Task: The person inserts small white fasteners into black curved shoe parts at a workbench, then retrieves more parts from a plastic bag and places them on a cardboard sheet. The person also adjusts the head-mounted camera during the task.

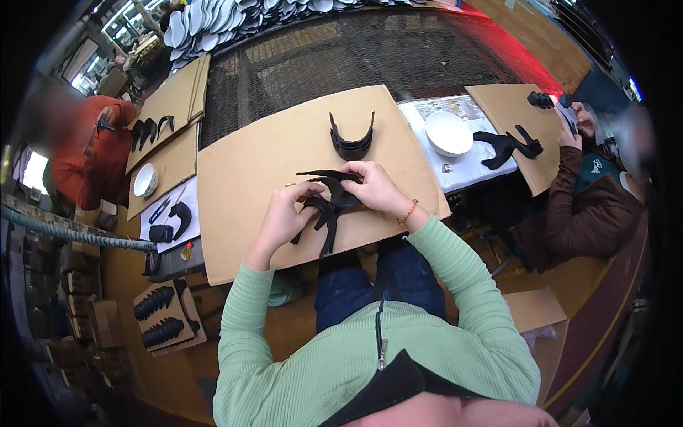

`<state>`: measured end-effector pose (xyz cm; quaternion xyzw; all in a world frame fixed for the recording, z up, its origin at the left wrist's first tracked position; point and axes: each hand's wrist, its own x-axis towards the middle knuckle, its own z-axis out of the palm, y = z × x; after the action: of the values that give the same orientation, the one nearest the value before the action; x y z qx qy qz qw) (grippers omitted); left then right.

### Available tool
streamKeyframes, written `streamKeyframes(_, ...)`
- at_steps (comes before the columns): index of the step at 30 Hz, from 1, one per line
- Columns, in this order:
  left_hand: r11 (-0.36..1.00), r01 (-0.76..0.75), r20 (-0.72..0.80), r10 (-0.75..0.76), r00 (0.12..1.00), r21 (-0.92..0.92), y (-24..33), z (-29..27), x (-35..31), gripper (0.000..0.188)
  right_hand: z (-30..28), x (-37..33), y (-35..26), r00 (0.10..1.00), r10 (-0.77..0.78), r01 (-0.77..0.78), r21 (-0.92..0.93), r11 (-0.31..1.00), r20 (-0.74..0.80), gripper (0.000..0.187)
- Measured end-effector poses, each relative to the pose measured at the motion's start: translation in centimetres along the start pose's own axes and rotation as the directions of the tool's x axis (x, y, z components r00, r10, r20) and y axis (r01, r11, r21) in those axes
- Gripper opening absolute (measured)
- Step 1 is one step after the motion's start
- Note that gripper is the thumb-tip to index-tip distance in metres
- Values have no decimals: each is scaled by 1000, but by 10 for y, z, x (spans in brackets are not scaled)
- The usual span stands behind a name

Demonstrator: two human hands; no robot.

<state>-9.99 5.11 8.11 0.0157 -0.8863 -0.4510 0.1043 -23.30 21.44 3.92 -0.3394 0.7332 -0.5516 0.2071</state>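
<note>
Over the cardboard sheet (263, 164) in front of me, both my hands are closed on black curved pieces that look like parts of shoe uppers. My left hand (288, 210) pinches the near black piece (329, 219), whose strips hang down towards the board's front edge. My right hand (373, 188) grips the upper black curved piece (334, 186) with thumb and fingers. The pieces overlap between my hands, so where one ends is hard to tell. Beyond them, a nested stack of U-shaped black pieces (351, 147) rests on the cardboard with its ends pointing away.
A white bowl (449, 134) stands to the right, near loose black pieces (501, 147). A dark mesh conveyor (284, 78) runs behind the board. Co-workers sit at left (92, 149) and right (590, 192). Another white bowl (146, 180) is at left.
</note>
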Motion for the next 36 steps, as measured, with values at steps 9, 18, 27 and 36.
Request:
streamKeyframes(9, 954, -162, -44, 179, 983, 253, -19, -11, 15, 31, -8, 27, -24, 966, -94, 202, -479, 854, 239, 30)
streamKeyframes(18, 985, -70, 45, 64, 997, 156, -29, -17, 13, 25, -19, 21, -42, 990, -113, 141, -626, 767, 85, 14)
streamKeyframes(27, 922, -238, -90, 277, 957, 307, -25, -19, 2, 31, 0, 23, -39, 974, -160, 226, -613, 757, 162, 20)
streamKeyframes(36, 967, 219, -104, -233, 967, -127, -10, 0, -45, 62, -5, 8, -30, 924, 57, -72, 25, 997, 377, 35)
